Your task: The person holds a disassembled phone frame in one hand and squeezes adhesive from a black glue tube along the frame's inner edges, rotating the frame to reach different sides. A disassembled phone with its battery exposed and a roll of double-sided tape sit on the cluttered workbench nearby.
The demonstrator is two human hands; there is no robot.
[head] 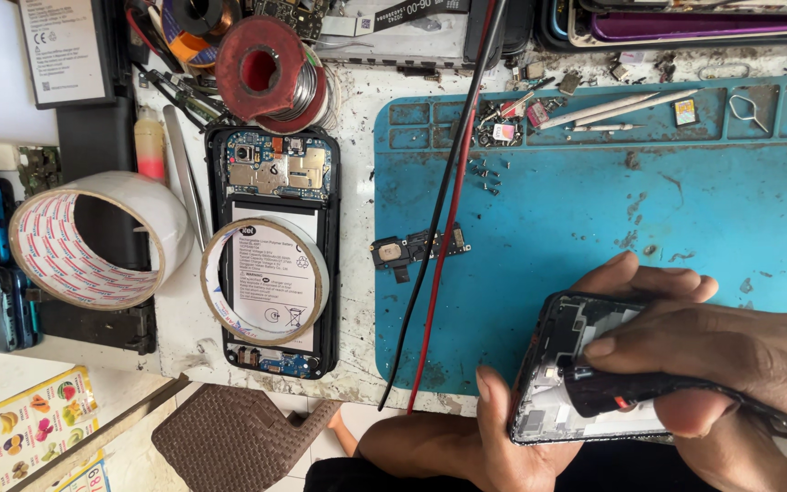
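Head view is showing a cluttered repair bench, with a blue work mat (685, 219) lying across its right half. Left of the mat, a large roll of tape (88, 239) is standing on edge, and beside it an opened phone (273, 251) is lying face down with its back cover off, its circuit board and battery showing, and a smaller tape ring (266, 281) resting on the battery. A spool of solder wire (270, 75) is sitting above that phone. A black and a red cable (448, 196) are running down over the mat's left edge, and a small detached board (419, 248) is lying just beside them.

At the lower right, the left hand (512, 437) is cradling a stripped phone frame (585, 383) from below, thumb pressed on its near edge. The right hand (730, 355) is pinching a black tool (626, 394) between thumb and forefinger, its tip touching the frame's inside near the lower end.

Judging by this, the teardown is looking well advanced: the frame is appearing mostly emptied, though its far side is hidden by the fingers, so what is remaining inside is hard to say. Reassembly is not yet looking started.
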